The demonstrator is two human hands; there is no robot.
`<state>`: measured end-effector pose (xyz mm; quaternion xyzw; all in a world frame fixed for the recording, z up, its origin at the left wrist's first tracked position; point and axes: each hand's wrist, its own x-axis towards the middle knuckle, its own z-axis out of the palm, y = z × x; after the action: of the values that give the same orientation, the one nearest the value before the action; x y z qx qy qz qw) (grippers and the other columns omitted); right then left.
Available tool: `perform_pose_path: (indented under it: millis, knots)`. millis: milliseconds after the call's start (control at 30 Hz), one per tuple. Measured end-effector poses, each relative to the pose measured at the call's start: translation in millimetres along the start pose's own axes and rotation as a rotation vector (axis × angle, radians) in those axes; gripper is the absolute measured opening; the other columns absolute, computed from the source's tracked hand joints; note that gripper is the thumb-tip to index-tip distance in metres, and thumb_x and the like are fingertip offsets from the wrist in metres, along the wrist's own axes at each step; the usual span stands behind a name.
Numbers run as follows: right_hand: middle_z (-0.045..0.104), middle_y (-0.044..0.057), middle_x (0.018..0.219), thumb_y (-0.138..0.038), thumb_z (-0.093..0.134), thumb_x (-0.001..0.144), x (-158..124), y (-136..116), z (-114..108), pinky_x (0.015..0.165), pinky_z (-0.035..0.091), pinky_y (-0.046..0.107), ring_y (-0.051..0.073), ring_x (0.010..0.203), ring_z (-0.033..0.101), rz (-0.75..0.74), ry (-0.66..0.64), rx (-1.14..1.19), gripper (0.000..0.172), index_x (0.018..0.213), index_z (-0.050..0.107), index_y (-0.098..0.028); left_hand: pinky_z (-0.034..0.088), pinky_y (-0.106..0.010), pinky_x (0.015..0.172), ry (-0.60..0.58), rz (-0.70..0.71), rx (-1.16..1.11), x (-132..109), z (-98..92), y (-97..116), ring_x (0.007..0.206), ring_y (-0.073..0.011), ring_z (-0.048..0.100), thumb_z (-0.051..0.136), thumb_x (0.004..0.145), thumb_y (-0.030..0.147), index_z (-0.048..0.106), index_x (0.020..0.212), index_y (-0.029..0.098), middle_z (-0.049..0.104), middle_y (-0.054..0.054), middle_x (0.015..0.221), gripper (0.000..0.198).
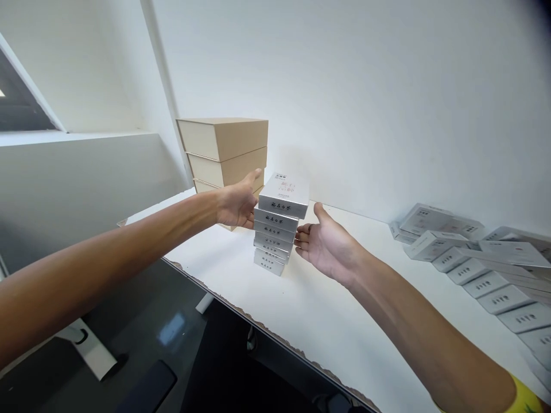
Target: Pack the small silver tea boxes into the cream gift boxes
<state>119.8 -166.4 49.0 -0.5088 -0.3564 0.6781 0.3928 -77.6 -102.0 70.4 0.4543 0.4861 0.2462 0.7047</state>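
A stack of several flat silver-white boxes with dark lettering (275, 234) stands on the white table (318, 310). Its layers are slightly out of line, and the top box (284, 192) juts to the right. On the left side of the stack is my left hand (239, 202), thumb up and fingers apart, its fingertips partly behind the boxes. My right hand (327, 244) faces it from the right, palm toward the stack, thumb raised and fingers slightly curled. Whether the fingertips touch the boxes I cannot tell.
Large beige boxes (241, 140) are piled behind my left hand near the wall. More silver-white boxes (482, 281) lie in a leaning row at the right, some flat behind it. The table's chipped front edge (258, 327) runs diagonally above a dark floor.
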Motion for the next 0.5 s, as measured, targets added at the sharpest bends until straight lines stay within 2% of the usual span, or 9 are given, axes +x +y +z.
perform_pose_path:
  millis: [133,300,400,500]
  knots:
    - [0.065,0.017,0.119,-0.063,0.02,0.101,-2.0,-2.1,5.5,0.11,0.044,0.033,0.023,0.122,0.059,-0.01,-0.018,0.044,0.061,0.104,0.061,-0.018,0.053,-0.033,0.074,-0.001,0.026,0.001,1.1,10.1,5.3,0.076,-0.024,0.057,0.029,0.084,0.085,0.063,0.075,0.021,0.059,-0.007,0.067,0.073]
    - [0.065,0.017,0.121,-0.064,0.02,0.101,-3.8,-2.1,2.4,0.111,0.043,0.032,0.024,0.126,0.057,-0.004,-0.029,0.043,0.063,0.106,0.062,-0.017,0.052,-0.029,0.068,0.002,0.03,0.011,0.5,14.9,6.5,0.068,-0.0199,0.053,0.021,0.086,0.085,0.059,0.066,0.02,0.057,-0.007,0.066,0.078]
    - [0.066,0.014,0.117,-0.066,0.024,0.1,-2.7,-0.2,-1.1,0.117,0.035,0.034,0.024,0.131,0.053,0.011,-0.033,0.032,0.059,0.101,0.062,-0.02,0.052,-0.03,0.073,0.003,0.032,0.012,3.1,8.0,4.0,0.073,-0.0212,0.054,0.025,0.084,0.087,0.063,0.072,0.02,0.057,-0.006,0.067,0.078]
    - [0.066,0.013,0.109,-0.065,0.028,0.1,-1.1,3.5,-2.5,0.12,0.031,0.037,0.025,0.13,0.052,0.015,0.015,0.044,0.054,0.095,0.06,-0.021,0.053,-0.037,0.079,0.02,0.019,0.08,8.9,-3.2,-4.9,0.085,-0.0267,0.058,0.025,0.077,0.092,0.068,0.085,0.021,0.063,-0.009,0.075,0.083]
